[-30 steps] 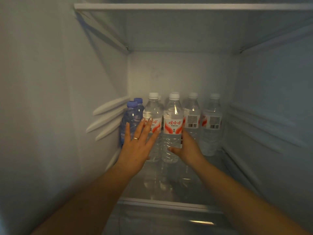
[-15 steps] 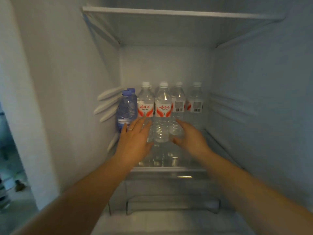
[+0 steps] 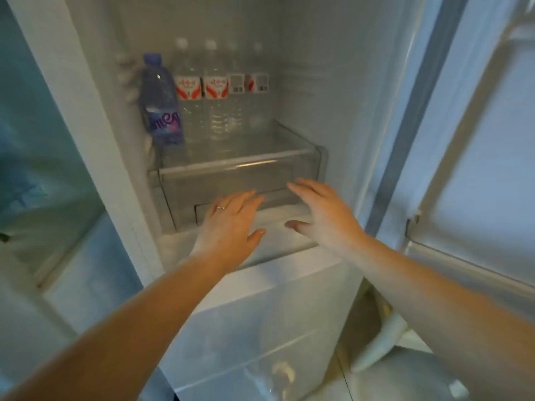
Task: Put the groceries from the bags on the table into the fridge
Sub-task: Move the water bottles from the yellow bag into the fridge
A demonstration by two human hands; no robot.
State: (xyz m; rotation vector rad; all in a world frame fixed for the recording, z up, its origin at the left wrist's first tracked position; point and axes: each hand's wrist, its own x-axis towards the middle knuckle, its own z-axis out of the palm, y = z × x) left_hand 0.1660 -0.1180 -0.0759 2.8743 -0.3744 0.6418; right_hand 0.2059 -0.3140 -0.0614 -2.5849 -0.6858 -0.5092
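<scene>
Your left hand (image 3: pixel 231 224) and right hand (image 3: pixel 321 215) reach side by side toward the open fridge (image 3: pixel 333 82), fingers straight and spread, holding nothing. They hover in front of a clear drawer (image 3: pixel 240 175), and whether they touch it is unclear. On the glass shelf (image 3: pixel 260 140) above the drawer, a blue bottle (image 3: pixel 160 102) stands at the left wall, with clear water bottles (image 3: pixel 215 96) upright in a row beside it. The fridge door (image 3: pixel 477 140) stands open on your right.
</scene>
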